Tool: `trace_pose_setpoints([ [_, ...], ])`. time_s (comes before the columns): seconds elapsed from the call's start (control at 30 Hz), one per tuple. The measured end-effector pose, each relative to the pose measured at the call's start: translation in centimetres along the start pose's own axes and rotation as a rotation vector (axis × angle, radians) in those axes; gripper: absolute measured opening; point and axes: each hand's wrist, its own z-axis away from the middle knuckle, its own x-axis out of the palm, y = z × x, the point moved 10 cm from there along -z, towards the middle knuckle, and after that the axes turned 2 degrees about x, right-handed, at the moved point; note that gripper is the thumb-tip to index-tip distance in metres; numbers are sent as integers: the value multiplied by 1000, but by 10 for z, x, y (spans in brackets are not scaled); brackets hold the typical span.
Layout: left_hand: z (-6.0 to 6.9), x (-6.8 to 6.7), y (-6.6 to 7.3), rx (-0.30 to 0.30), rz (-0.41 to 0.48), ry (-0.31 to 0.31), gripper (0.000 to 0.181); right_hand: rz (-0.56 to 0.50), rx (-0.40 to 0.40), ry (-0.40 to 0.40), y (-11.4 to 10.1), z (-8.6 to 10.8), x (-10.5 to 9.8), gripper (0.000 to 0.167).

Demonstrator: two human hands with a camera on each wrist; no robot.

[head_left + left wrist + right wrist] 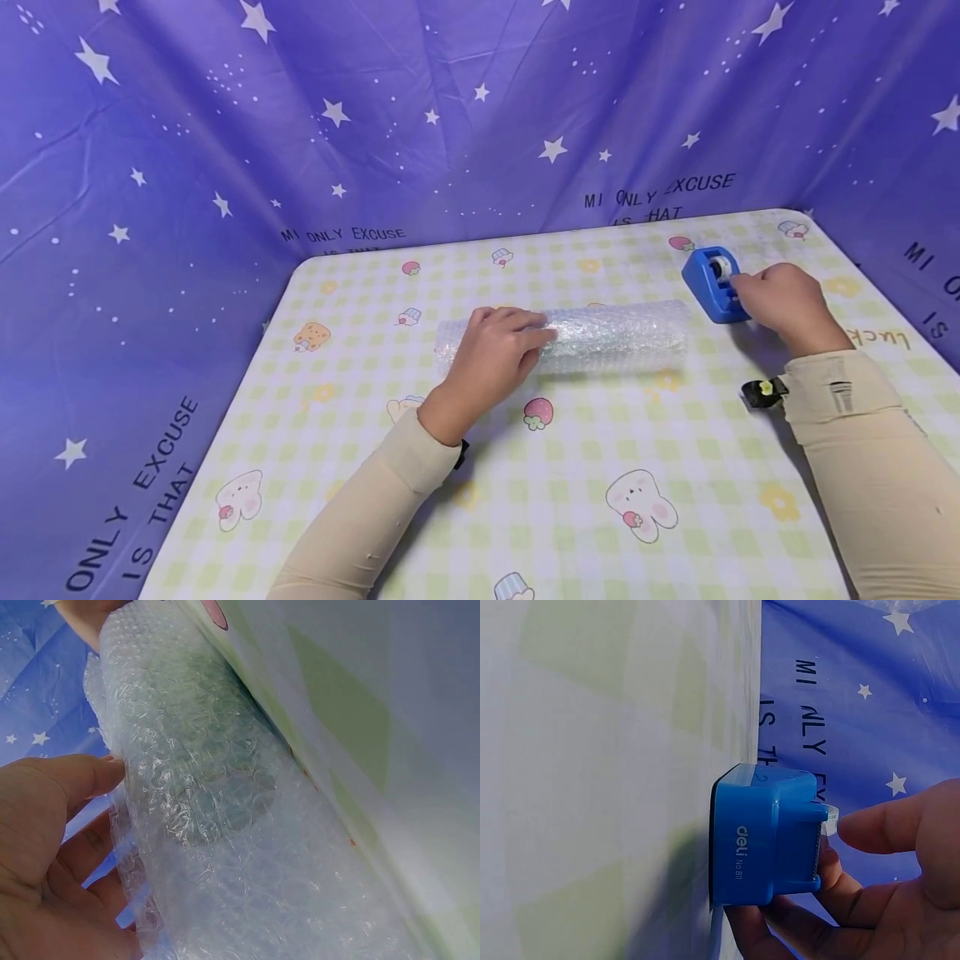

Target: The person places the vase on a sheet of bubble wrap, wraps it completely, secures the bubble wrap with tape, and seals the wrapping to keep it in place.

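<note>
A roll of clear bubble wrap (615, 340) lies across the table, with a greenish round shape faintly visible through its layers in the left wrist view. My left hand (491, 350) holds the roll from above near its left end; the thumb (97, 776) touches the wrap and the other fingers bend over its far side. Right of the roll stands a blue tape dispenser (705, 292) with a tape roll (722, 269) in it. At its cutter, my right hand (783, 302) pinches the clear tape end (831, 820) between thumb and index finger. The remaining fingers are partly hidden behind the dispenser.
A green-and-white checked cloth with cartoon prints covers the table (555, 492). Purple star-printed curtains (450, 167) hang close behind and along both sides. A black strap device (763, 392) sits at my right wrist.
</note>
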Motion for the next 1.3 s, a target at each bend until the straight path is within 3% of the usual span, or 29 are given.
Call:
trace_pose_setpoints([
  [0.63,-1,-1,2,5,19,-10,27,-27,46,-56,7,-1,5,79],
  [1.17,-1,0,1,1,14,-12,28,-25,-20,-13,1,0,-1,72],
  [1.3,-1,-1,1,1,15,-10,29,-46,-3,-34,2,-1,0,75],
])
